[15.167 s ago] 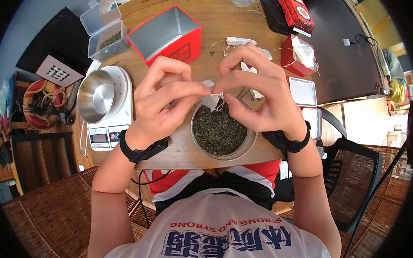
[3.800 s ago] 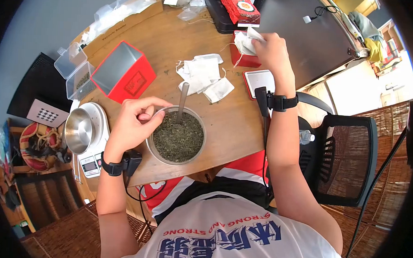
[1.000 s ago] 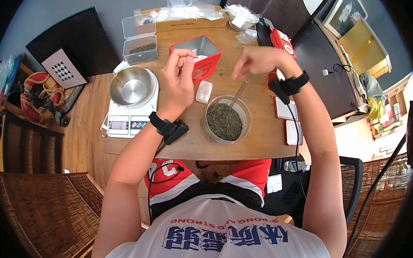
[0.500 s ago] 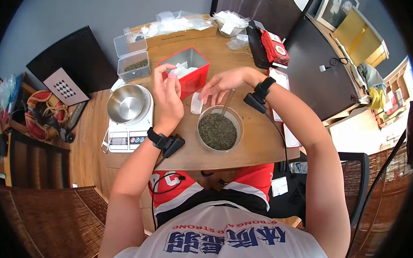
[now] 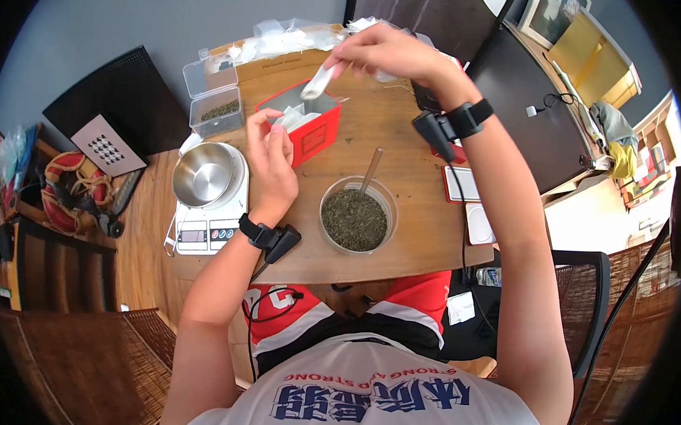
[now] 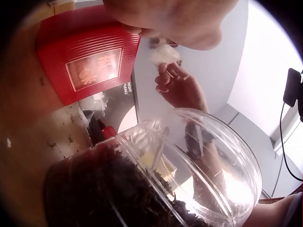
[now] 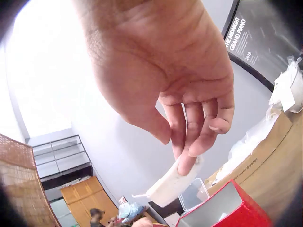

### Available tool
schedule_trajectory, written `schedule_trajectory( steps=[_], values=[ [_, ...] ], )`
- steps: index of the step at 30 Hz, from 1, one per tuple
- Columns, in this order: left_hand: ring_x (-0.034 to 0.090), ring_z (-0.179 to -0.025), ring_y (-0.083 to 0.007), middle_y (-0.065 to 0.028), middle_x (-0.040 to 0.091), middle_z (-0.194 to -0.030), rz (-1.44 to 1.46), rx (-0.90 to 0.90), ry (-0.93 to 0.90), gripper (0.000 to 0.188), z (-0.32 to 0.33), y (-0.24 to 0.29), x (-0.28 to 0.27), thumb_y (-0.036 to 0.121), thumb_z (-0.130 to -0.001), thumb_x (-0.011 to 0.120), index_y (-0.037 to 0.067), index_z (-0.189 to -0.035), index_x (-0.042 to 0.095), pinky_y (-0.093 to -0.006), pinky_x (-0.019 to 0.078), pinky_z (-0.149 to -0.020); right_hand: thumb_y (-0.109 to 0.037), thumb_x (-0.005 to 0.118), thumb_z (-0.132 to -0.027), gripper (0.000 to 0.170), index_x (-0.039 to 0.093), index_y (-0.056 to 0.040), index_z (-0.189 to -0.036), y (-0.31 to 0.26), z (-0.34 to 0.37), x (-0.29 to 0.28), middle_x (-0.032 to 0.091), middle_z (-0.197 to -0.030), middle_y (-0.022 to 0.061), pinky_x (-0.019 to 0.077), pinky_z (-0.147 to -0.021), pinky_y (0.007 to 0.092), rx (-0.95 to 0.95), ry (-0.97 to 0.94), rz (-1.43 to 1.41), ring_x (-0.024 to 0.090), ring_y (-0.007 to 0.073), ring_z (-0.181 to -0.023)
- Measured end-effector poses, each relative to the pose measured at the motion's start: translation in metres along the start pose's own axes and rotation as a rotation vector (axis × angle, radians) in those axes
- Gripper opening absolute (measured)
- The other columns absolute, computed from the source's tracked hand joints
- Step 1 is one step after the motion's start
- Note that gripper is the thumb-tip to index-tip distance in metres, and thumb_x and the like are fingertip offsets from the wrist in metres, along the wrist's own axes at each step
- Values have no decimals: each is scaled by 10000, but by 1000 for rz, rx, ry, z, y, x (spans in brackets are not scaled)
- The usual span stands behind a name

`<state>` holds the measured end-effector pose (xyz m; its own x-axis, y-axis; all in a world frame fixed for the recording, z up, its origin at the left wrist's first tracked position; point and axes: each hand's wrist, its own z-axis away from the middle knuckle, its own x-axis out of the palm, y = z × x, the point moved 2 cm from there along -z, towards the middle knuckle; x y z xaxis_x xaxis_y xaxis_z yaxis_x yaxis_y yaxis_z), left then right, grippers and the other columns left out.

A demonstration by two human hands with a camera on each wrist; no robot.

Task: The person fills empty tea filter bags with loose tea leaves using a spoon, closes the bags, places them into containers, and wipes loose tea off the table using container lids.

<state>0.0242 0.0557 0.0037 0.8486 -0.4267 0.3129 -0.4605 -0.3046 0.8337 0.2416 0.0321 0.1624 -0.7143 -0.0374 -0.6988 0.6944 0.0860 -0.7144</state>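
My right hand (image 5: 385, 51) pinches a filled white tea bag (image 5: 318, 81) between fingers and thumb, above the far part of the open red tin (image 5: 313, 138). In the right wrist view the tea bag (image 7: 175, 184) hangs flat from the fingertips. My left hand (image 5: 273, 164) grips the tin's near left corner at the rim. Other white tea bags (image 5: 295, 118) lie inside the tin. Nearer the body stands a clear tub of dark loose tea leaves (image 5: 353, 221), with a metal spoon (image 5: 371, 170) upright in it. The left wrist view shows the tub's clear wall (image 6: 213, 156) close up.
A kitchen scale (image 5: 203, 229) with a steel bowl (image 5: 203, 174) on it stands at left. Behind it is a lidded plastic box (image 5: 217, 112) with some leaves. A red-edged tray lid (image 5: 463, 185) lies at right; a long cardboard box (image 5: 286, 64) lines the back.
Several tea bags left the tabletop, and white bags now lie in the tin. In the last half second my right hand picked up the one beside the tin and raised it over the opening.
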Motion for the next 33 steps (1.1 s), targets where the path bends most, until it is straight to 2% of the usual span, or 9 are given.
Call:
schedule_trajectory(
  steps=[4, 8, 11, 16, 21, 22, 25, 28, 33],
  values=[
    [224, -540, -28, 69, 303, -656, 5, -17, 34, 212, 1, 4, 1, 221, -1084, 437, 86, -1230, 511, -229, 172, -473, -284, 536, -1077, 399, 656, -39, -1367, -4, 7, 12, 775, -858, 15, 479, -659, 239, -37, 2, -40, 547, 71, -685],
    [299, -570, -24, 67, 357, -668, 21, -58, -35, 181, 6, 6, 2, 147, -1077, 468, 93, -1250, 473, -225, 222, -506, -271, 571, -1066, 375, 672, -34, -1339, -9, 49, 8, 757, -797, 20, 472, -641, 249, -7, 99, 9, 559, 71, -686],
    [297, -586, -21, 68, 365, -659, -46, -46, -48, 192, 11, 5, 5, 87, -1047, 512, 75, -1235, 476, -225, 227, -532, -235, 661, -1011, 334, 708, -27, -1268, -12, 92, 22, 750, -780, 36, 473, -623, 266, 31, 117, 20, 574, 81, -665],
    [274, -599, -26, 76, 323, -633, -241, 66, -217, 176, 14, 14, 6, 32, -997, 575, 49, -1164, 525, -228, 220, -556, -187, 768, -865, 274, 749, 35, -1026, 11, 123, 67, 720, -759, 164, 547, -660, 376, 34, 196, 268, 693, 266, -678],
    [348, -681, -29, 70, 420, -705, -314, 165, -93, 95, 5, 12, 1, 50, -1005, 567, 29, -1098, 568, -211, 302, -656, -208, 779, -879, 256, 716, 15, -988, 14, 122, 77, 674, -672, 95, 504, -621, 318, -2, 84, 92, 638, 220, -620],
    [372, -659, -47, 51, 434, -693, -350, 219, -29, 123, 1, 9, 0, 35, -947, 638, 47, -1065, 606, -222, 310, -623, -213, 782, -877, 259, 708, 17, -972, 12, 125, 78, 675, -665, 95, 516, -633, 330, -30, 93, 65, 656, 231, -630],
    [556, -1062, -219, -109, 580, -1138, -769, 455, 18, 249, -3, 14, -2, 64, -927, 689, 13, -1145, 581, -344, 432, -970, -210, 776, -885, 270, 706, 12, -1022, 22, 127, 79, 691, -718, 118, 528, -656, 347, -57, 207, 131, 680, 256, -681],
    [491, -1324, -344, -205, 475, -1416, -981, 386, 54, 577, -5, 15, 6, 156, -862, 800, 20, -1340, 507, -422, 373, -1132, -214, 771, -897, 277, 705, -3, -1064, 32, 122, 66, 717, -833, 133, 531, -688, 341, -175, 357, 304, 695, 259, -781],
    [451, -1385, -393, -233, 413, -1495, -864, 160, -117, 1033, -10, -3, -7, 206, -763, 896, 44, -1567, 266, -465, 368, -1173, -227, 774, -900, 281, 714, -12, -1071, 8, 101, 40, 731, -995, 114, 535, -753, 346, -241, 357, 337, 690, 251, -910]
  ],
)
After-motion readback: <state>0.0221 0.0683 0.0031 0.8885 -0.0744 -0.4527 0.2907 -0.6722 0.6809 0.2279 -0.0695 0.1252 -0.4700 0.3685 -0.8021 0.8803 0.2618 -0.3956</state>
